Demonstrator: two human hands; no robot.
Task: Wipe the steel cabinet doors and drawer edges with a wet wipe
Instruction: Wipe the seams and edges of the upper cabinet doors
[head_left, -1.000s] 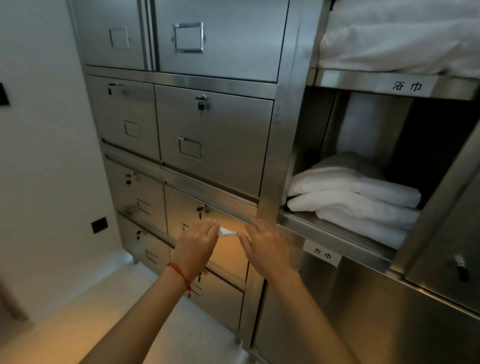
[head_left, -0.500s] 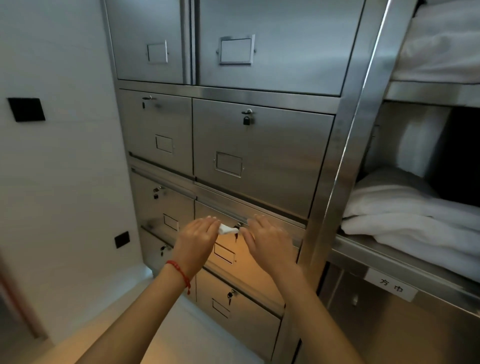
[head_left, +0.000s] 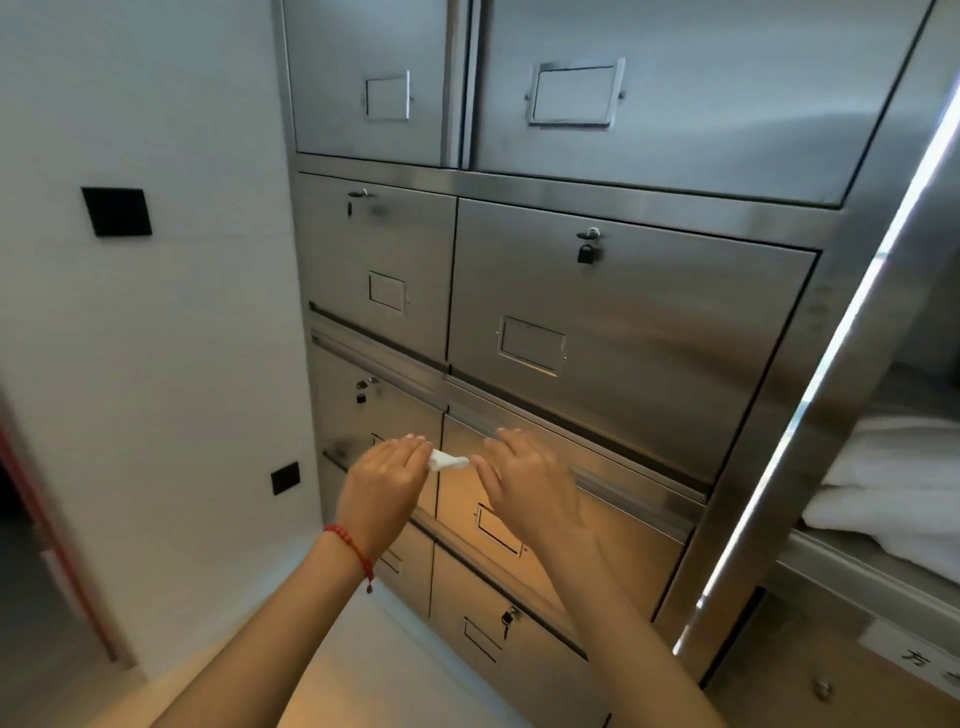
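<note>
A small white wet wipe (head_left: 448, 460) is stretched between my two hands in front of the steel cabinet (head_left: 623, 322). My left hand (head_left: 382, 483), with a red bracelet at the wrist, pinches the wipe's left end. My right hand (head_left: 524, 480) pinches its right end with thumb and fingers. Both hands hover before the third row of drawers (head_left: 613, 519), near the seam between the left and right drawer. The cabinet has rows of brushed steel drawers with label frames and key locks.
A white wall with two black plates (head_left: 117, 210) stands to the left. On the right, a bright steel post (head_left: 810, 415) borders an open shelf with folded white towels (head_left: 893, 488). A small padlock (head_left: 587, 252) hangs on a drawer. Pale floor below.
My view has swung left and closer, so the towel shelf slid to the right edge. Both hands still hold the wipe between them, a little further apart.
</note>
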